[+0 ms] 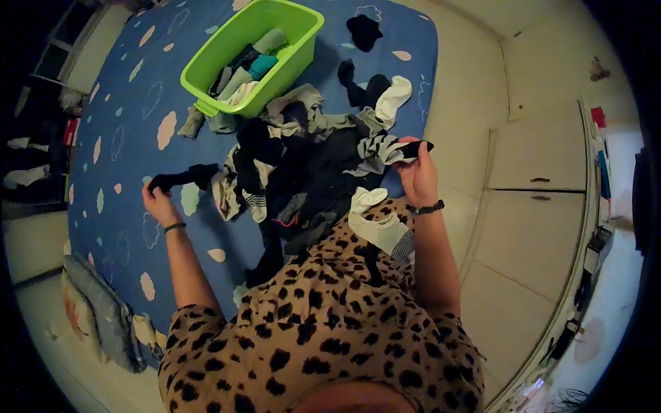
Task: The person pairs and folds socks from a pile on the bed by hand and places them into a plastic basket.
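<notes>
My left hand [158, 204] pinches the end of a black sock [184, 177], which stretches out toward the pile. At the right, my right hand [420, 177] grips a black-and-white striped sock [380, 150] by its dark end. Between my hands lies a heap of mixed socks [310, 172], mostly black and grey. White socks [377, 224] rest on my lap at the heap's near edge. Beyond the heap stands a green plastic basket [303, 76] with several rolled socks [241, 72] inside.
A blue bedsheet with clouds and drops [124, 165] covers the bed. A white sock [394, 100] and a dark bundle [363, 32] lie near its right side. Pale cabinets [530, 234] stand to the right. Folded grey bedding [103, 310] is at the lower left.
</notes>
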Available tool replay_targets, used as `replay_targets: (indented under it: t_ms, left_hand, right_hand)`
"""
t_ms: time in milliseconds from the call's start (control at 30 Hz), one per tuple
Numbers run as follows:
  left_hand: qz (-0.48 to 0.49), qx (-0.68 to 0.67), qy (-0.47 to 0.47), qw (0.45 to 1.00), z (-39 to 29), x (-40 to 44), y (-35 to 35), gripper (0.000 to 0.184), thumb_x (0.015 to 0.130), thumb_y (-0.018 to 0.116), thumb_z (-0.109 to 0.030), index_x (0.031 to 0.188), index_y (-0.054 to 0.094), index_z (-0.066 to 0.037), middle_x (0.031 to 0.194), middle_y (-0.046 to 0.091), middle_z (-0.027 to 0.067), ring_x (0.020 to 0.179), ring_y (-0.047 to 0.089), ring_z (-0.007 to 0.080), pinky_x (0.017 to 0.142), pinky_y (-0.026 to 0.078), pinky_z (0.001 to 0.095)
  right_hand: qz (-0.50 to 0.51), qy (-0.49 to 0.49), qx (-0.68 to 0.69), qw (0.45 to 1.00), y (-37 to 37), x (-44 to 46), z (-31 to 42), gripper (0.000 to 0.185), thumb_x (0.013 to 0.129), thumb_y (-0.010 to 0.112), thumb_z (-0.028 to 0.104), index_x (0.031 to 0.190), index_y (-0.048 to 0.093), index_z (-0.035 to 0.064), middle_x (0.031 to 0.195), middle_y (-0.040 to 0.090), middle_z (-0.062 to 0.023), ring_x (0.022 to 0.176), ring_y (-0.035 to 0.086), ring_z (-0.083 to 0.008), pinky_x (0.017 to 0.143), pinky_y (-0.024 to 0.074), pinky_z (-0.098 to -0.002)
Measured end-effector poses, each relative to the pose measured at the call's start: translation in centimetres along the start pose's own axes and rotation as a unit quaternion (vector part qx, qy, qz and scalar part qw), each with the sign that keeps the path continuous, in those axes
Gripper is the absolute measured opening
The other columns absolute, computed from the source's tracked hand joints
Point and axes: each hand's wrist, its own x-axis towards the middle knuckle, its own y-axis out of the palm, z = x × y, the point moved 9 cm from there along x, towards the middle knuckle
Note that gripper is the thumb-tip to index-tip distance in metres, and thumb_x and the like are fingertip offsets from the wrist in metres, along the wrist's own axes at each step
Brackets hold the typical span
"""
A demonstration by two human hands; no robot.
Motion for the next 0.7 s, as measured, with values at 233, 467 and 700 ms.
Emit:
replay_targets:
  t_ms: [233,467,700]
  left_hand:
    - [0.117,0.232,0.245,0.934,-13.8,-10.7,10.4,0.05,0.079,0.061,-0.006,0.127,0.048,-0.004,0.121,0.049,0.0143,0.11,0.049,0.0263,0.094,0.041,0.0377]
    - [0.649,-0.149,-0.063,0.744,-11.7,-31.3,28.1,0.035,0.086,0.064,-0.012,0.119,0.055,0.0,0.101,0.06,0.0039,0.092,0.057,0.0138,0.084,0.045,0.0284]
    - [0.599,-0.201,-0.306,0.713,-9.6,-31.7,27.6,0.034,0.1,0.043,-0.03,0.101,0.062,-0.002,0.076,0.059,-0.0019,0.062,0.052,0.0073,0.057,0.041,0.0204]
  right_hand:
    - [0.024,0.02,0.036,0.999,0.9,-2.2,-0.6,0.042,0.103,0.031,0.039,0.11,0.053,0.0035,0.104,0.058,-0.0091,0.099,0.055,-0.0229,0.093,0.0423,-0.0378]
    - [0.09,0.119,0.1,0.984,7.3,-5.6,-3.5,0.033,0.102,0.038,0.033,0.108,0.053,0.0048,0.101,0.056,-0.0081,0.097,0.056,-0.022,0.089,0.0451,-0.0374]
    - [0.013,0.094,0.033,0.995,2.3,-6.0,-3.3,0.015,0.095,0.052,0.011,0.107,0.056,0.0036,0.102,0.059,-0.0075,0.094,0.057,-0.0196,0.074,0.0507,-0.0353]
